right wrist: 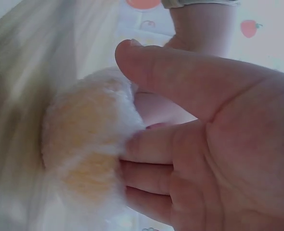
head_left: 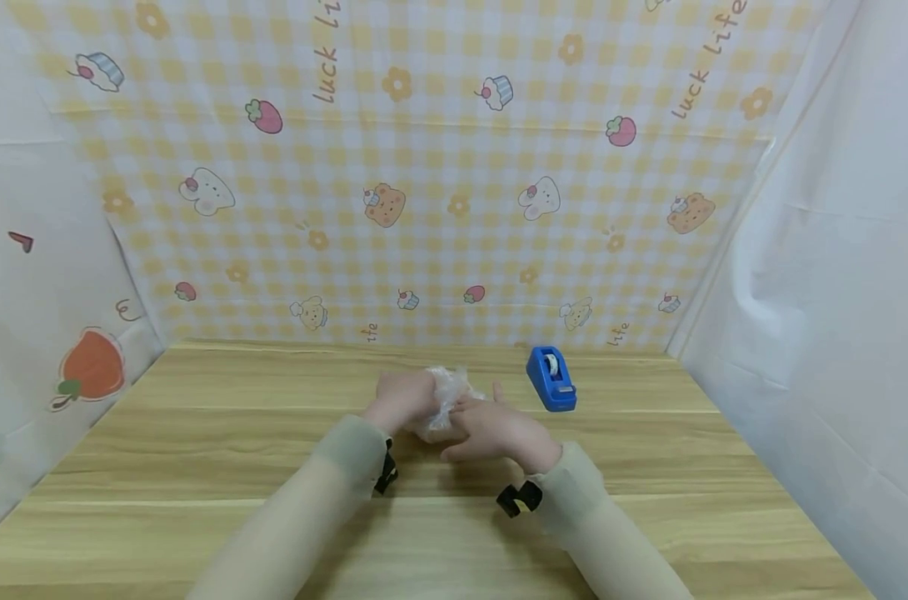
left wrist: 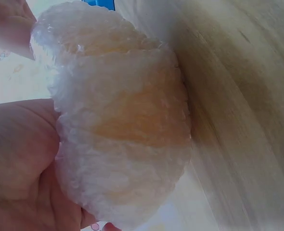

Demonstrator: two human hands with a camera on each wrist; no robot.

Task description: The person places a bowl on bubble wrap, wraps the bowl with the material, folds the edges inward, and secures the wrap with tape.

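A bundle in clear bubble wrap, with something orange-yellow showing through, lies on the wooden table between both hands. My left hand grips it from the left and above; in the left wrist view its palm lies against the bubble-wrapped bundle, its fingers partly hidden behind. On the other side, my right hand touches the wrap with extended fingers, the thumb held apart from them. What is inside the wrap cannot be made out.
A blue tape dispenser with a roll of tape stands behind and right of the hands, near the table's back edge. A yellow checked cloth hangs behind the wooden table, and white cloths hang at both sides.
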